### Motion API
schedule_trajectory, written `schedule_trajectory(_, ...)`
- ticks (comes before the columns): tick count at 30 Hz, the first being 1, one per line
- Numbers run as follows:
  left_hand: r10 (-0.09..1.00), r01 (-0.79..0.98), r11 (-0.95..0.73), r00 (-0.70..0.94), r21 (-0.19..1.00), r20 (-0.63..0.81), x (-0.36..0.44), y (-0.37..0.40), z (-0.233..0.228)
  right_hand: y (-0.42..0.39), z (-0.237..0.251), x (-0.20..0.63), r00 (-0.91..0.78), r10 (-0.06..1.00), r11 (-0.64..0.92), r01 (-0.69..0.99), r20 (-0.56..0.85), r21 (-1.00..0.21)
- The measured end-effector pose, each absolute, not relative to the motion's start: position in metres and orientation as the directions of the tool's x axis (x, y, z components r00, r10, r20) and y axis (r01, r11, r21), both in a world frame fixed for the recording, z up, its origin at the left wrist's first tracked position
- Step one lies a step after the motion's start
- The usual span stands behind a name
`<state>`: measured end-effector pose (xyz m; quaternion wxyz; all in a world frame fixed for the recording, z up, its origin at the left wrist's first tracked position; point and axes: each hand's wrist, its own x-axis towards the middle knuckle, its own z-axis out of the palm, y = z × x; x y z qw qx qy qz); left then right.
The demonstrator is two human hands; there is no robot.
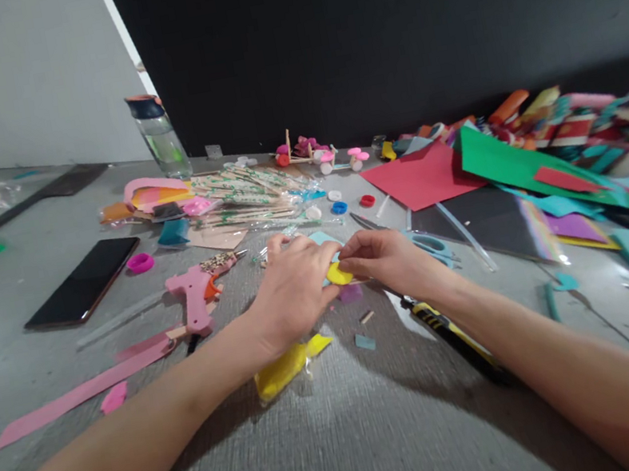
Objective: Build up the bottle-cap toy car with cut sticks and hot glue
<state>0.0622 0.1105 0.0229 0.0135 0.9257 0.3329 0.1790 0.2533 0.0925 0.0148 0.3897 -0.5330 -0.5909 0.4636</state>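
Observation:
Both my hands meet at the middle of the grey table point(337, 434). My left hand point(291, 288) and my right hand point(392, 258) pinch a small yellow piece point(338, 273) between their fingertips, over a light blue scrap. A yellow packet in clear wrap point(286, 366) lies under my left wrist. A pink glue gun point(196, 293) lies just left of my left hand. Blue-handled scissors point(429, 244) lie right of my right hand, and a yellow-black utility knife point(454, 337) runs under my right forearm.
A black phone point(82, 282) and a pink ring point(140, 262) lie at the left. A water bottle point(160, 137) stands at the back, beside bagged wooden sticks point(246, 195). Red point(422, 176) and green point(512, 164) paper sheets pile up at the right. A pink strip point(83, 390) lies front left.

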Motion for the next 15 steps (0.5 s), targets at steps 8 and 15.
schedule_trajectory(8, 0.613, 0.624, -0.774, 0.697, 0.108, 0.372, 0.063, 0.111, 0.014, 0.093, 0.016, 0.254, -0.128, 0.992, 0.06, 0.299, 0.023, -0.952)
schedule_trajectory(15, 0.611, 0.635, -0.767, 0.684, 0.086, 0.398, 0.065, 0.109, 0.012, 0.089, 0.018, 0.253, -0.135, 0.986, 0.148, 0.407, 0.101, -0.901)
